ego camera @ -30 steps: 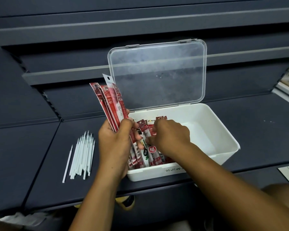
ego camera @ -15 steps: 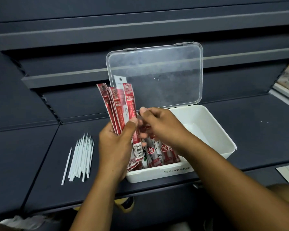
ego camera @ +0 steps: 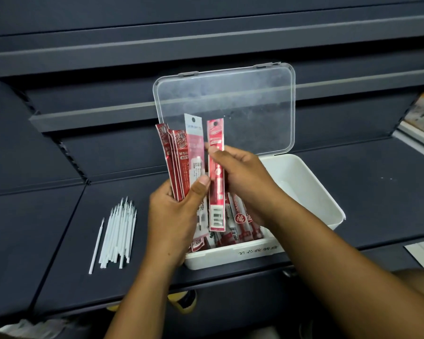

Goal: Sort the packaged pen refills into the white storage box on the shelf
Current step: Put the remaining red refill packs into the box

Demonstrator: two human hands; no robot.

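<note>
Two hands are working right over the white storage box (ego camera: pixel 311 192), which is sitting on the dark shelf (ego camera: pixel 377 182) with its clear lid (ego camera: pixel 242 94) standing open behind it. The left hand (ego camera: pixel 174 216) is closing its grip around a fanned bunch of packaged refills (ego camera: pixel 179 162), thumb pressing across the front of the pale pink pack (ego camera: pixel 195 148), and the packs are sticking upright above that grip with their hang holes at the top. The right hand (ego camera: pixel 240 172) is pinching a single red refill pack (ego camera: pixel 216 177) between thumb and fingertips near its upper part, so most of the pack is hanging below that grip with the barcode end pointing down toward the box. That single pack is sitting just beside the left hand's bunch, right next to the pink one, and I can't really tell if they're touching. Under both grips, more red packs (ego camera: pixel 240 223) are lying in the near left end of the box, while the far right end is showing bare white floor. Off to the left of the left hand's grip, well apart from the box, a bundle of bare white refill tubes (ego camera: pixel 119 231) is lying on the shelf, with one loose tube (ego camera: pixel 96 245) resting just left of the bundle. There's some small printed text on the box's front wall, too blurry to read.
</note>
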